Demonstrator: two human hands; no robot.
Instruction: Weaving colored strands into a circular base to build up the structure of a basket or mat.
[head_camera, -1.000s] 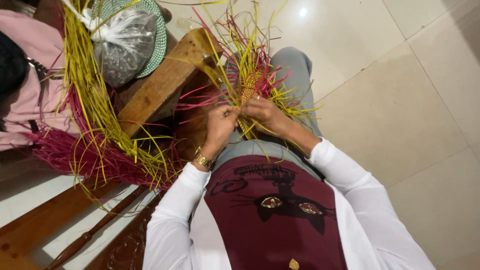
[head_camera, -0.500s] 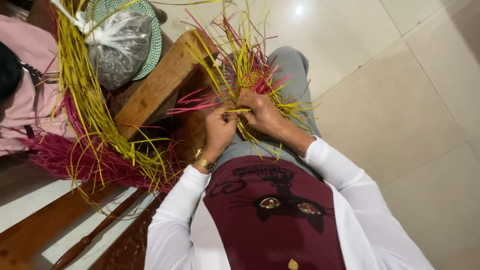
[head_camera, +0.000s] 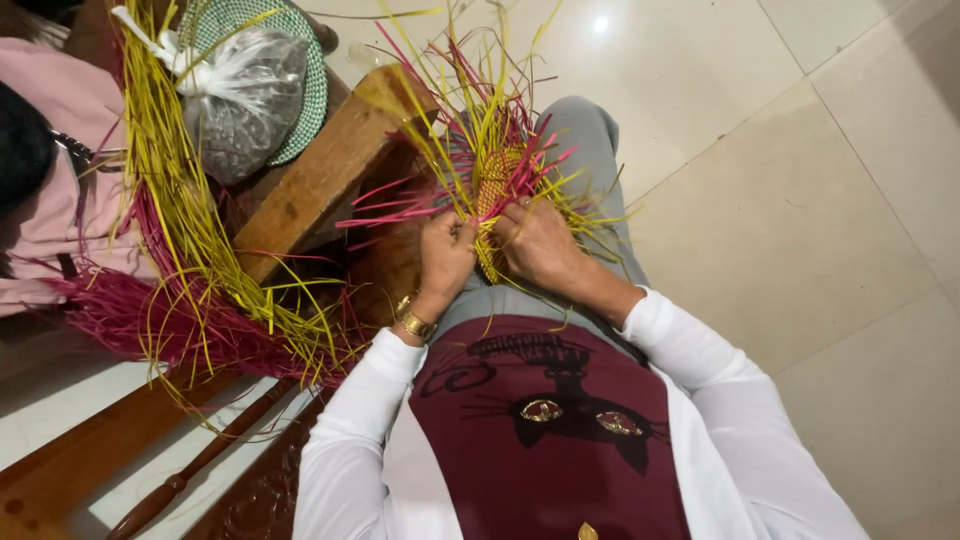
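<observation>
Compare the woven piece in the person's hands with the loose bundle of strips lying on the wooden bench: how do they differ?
The woven piece is interlaced at its centre, with strip ends fanning outward; the loose bundle is unwoven, its strips lying roughly parallel. The woven piece is gripped over the lap by the left hand and right hand; the bundle rests untouched on the wooden bench. The bundle is longer. Both mix yellow-green and pink strips.

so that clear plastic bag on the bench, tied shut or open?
Tied shut. The plastic bag has its neck knotted into a white twist at upper left, and it bulges with dark contents, resting on a green woven disc.
</observation>
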